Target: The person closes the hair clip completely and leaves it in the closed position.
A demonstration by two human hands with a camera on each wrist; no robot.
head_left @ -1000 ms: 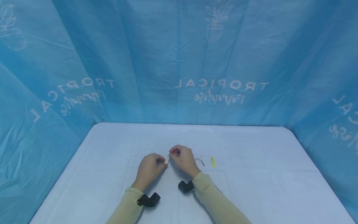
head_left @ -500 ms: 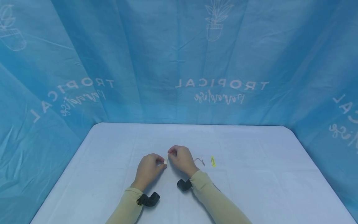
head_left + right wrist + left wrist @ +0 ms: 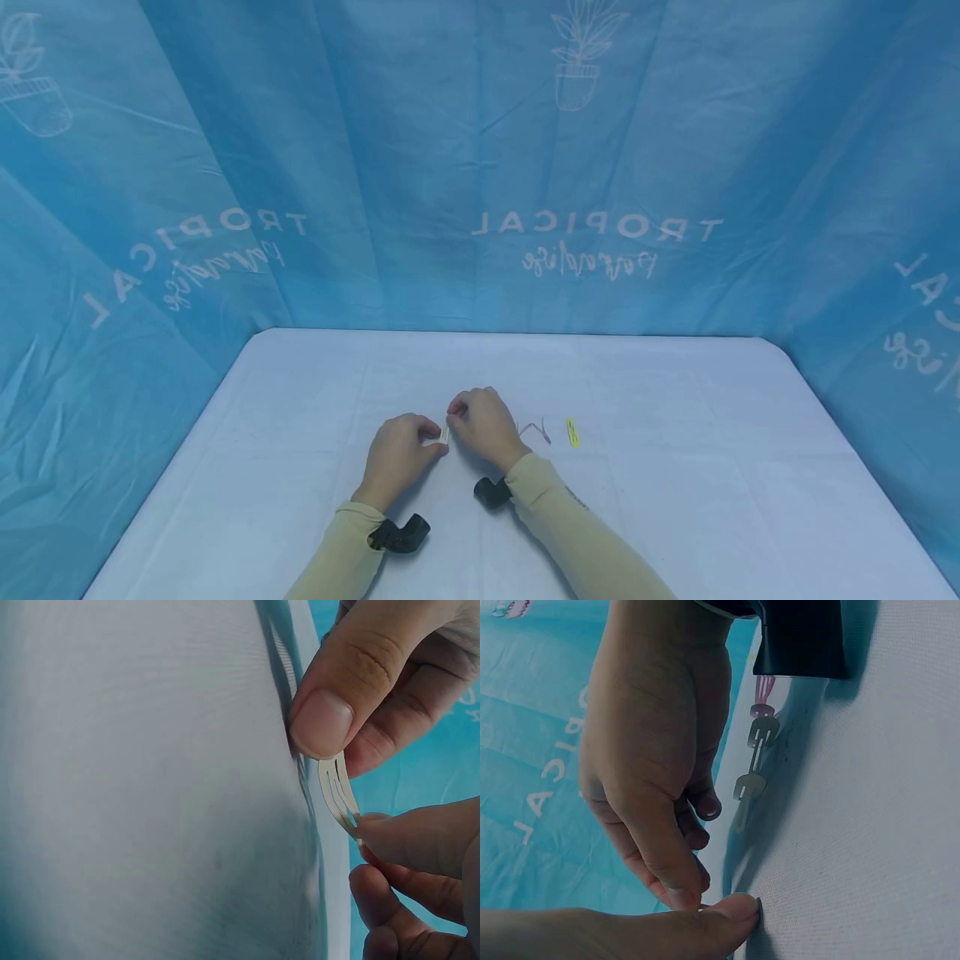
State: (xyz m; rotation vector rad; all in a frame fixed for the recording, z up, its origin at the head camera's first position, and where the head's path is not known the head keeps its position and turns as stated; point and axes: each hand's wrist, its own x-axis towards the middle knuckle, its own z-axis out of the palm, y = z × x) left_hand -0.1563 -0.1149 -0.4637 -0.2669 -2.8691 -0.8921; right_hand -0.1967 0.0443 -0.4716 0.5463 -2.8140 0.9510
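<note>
Strip is held between the two hands just above the surface, near the centre; left hand grips one end, thumb over it; right hand appears to pinch the other at the tip. Body is thin, pale, slotted and visibly bowed. Judged very light and springy; the narrow bars between slots look likely to crease if squeezed or twisted. Small bare ends leave little purchase, so slipping seems possible. Best hold: solid ends, fingertip pressure only, slots left free.
</note>
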